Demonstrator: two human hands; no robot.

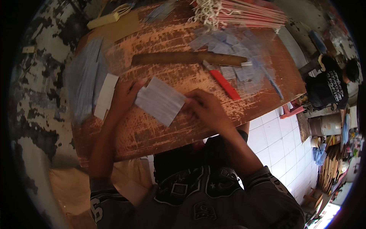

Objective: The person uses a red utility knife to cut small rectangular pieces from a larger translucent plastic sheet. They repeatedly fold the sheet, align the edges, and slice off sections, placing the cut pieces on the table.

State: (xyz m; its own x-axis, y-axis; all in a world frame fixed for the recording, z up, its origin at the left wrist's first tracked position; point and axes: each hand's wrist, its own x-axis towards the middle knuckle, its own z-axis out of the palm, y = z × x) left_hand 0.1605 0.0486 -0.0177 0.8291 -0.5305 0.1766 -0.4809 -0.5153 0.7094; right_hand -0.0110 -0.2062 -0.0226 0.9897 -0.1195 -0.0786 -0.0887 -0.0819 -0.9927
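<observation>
A pale grey, faintly striped rectangular sheet [161,102] is held just over the worn brown tabletop. My left hand [127,92] grips its upper left edge, thumb on top. At its right corner, my right hand [206,107] pinches it between thumb and fingers. Beside my left hand lies a white card strip [106,95], partly covered by that hand. Beyond both hands, a red-handled cutter knife [225,84] rests on the table, its tip by a long brown wooden strip [167,58].
Long bluish plastic sheets [84,82] lie at the table's left. Small clear plastic pieces [219,46] are scattered at the right, below a bundle of reddish sticks [251,14] with white cords. A person in black [326,86] sits at the far right, beyond a tiled floor [268,133].
</observation>
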